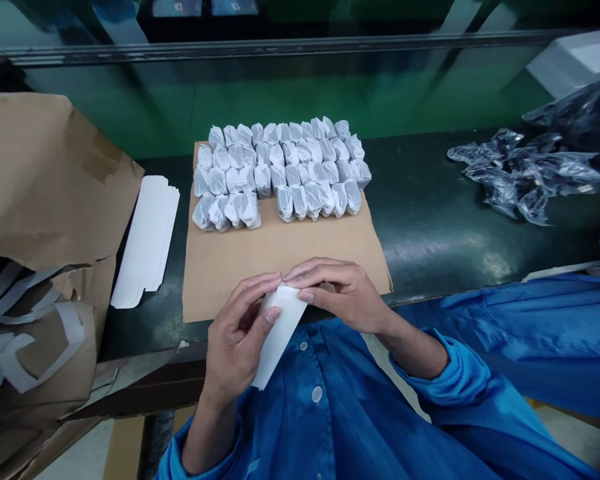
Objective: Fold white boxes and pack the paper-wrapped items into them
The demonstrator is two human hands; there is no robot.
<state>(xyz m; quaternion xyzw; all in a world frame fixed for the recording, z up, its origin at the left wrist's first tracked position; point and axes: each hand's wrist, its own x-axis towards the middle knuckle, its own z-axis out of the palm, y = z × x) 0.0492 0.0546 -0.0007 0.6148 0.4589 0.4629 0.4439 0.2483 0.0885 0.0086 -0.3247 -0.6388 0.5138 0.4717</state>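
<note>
Head view: one white card strip (280, 340) is clamped between the left hand (237, 340) and the right hand (340, 293), over the near edge of a cardboard sheet (285, 260). Dozens of paper-wrapped items (280, 167) are laid in rows on the sheet; one stack of white card blanks (145, 243) lies beside it.

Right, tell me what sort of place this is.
Most likely a factory packing line. The person wears a blue work coat, the left hand and right hand hold a white card strip, and rows of white-wrapped items sit on a cardboard sheet on a long workbench.
</note>
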